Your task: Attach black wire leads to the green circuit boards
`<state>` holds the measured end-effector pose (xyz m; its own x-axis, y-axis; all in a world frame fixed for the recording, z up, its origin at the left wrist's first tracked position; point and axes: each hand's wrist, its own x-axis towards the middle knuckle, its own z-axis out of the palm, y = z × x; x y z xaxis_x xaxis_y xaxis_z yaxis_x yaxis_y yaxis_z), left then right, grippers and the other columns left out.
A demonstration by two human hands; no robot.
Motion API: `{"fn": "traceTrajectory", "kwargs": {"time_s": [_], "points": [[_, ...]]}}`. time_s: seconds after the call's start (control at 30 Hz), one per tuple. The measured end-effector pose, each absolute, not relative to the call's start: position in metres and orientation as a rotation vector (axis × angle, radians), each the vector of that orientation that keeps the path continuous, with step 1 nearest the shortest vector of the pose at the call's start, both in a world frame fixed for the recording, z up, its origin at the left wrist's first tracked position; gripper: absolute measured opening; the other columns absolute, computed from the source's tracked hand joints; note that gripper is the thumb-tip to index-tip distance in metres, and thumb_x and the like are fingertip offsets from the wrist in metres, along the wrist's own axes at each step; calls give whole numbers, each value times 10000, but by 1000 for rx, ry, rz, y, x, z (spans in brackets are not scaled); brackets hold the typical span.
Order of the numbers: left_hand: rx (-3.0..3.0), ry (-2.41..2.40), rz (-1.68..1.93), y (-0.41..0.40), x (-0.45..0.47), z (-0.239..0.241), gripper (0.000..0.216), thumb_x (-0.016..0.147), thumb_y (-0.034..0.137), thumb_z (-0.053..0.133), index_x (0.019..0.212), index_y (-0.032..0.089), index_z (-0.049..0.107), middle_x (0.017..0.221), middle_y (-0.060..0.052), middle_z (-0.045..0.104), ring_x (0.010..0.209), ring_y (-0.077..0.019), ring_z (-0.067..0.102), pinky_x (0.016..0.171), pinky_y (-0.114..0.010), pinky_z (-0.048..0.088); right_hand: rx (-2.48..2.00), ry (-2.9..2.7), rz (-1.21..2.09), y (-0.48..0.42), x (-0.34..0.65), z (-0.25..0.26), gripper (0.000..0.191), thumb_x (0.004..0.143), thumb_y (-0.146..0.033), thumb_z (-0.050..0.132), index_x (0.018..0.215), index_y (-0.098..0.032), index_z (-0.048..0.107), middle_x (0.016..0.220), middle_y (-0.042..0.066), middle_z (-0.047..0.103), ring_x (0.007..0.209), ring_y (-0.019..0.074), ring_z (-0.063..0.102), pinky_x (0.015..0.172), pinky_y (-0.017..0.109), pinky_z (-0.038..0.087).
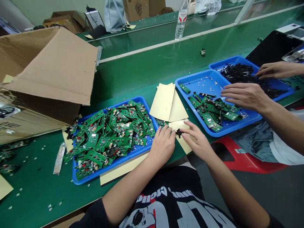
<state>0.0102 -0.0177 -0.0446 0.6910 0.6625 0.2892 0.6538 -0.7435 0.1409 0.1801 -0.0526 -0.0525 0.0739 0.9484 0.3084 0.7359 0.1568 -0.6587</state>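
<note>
In the head view, my left hand (163, 143) is beside the right edge of a blue tray (152, 133) heaped with green circuit boards (114, 133). Its fingers are bent and pressed together; what is under them is hidden. Just past those fingertips part of a circuit board (162, 122) shows. A small black plastic part (179, 133) sits between my two hands, at the fingertips of my right hand (198, 141). That hand's thumb and a finger close on the part, while its index finger stretches out above. Beneath lies a cream paper sheet (187, 147).
More cream sheets (162, 101) lie ahead of my hands. To the right, a co-worker's hand (247, 95) hovers over a second blue tray (184, 81) of boards; their other hand (273, 69) reaches into black parts (239, 74). A cardboard box (57, 66) and water bottle (181, 22) stand beyond.
</note>
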Motion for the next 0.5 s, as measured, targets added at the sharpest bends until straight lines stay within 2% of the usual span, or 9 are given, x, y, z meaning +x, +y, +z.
{"fn": "traceTrajectory", "kwargs": {"time_s": [0.1, 0.3, 0.5], "points": [[2872, 1116, 455, -20, 13, -44, 306, 878, 105, 440, 1150, 80, 578, 1136, -148, 635, 1167, -285, 549, 1028, -488, 419, -1670, -1672, 356, -61, 170, -74, 317, 926, -370, 456, 1008, -178, 694, 1299, 166, 541, 1261, 290, 484, 995, 464, 462], [2901, 1128, 304, -23, 20, -46, 317, 903, 164, 438, 1186, 108, 571, 1162, -149, 612, 1176, -288, 536, 1030, -490, 397, -1724, -1695, 234, -61, 169, -81, 315, 925, -318, 453, 1001, -142, 703, 1274, 191, 543, 1217, 294, 504, 1003, 472, 449], [2927, 1113, 229, -18, 25, -43, 295, 932, 172, 399, 1151, 88, 577, 1119, -176, 615, 1167, -307, 536, 980, -467, 420, -1817, -1726, 33, -62, 162, -81, 273, 907, -252, 459, 992, -148, 697, 1341, 195, 466, 1169, 318, 501, 938, 499, 457]]}}
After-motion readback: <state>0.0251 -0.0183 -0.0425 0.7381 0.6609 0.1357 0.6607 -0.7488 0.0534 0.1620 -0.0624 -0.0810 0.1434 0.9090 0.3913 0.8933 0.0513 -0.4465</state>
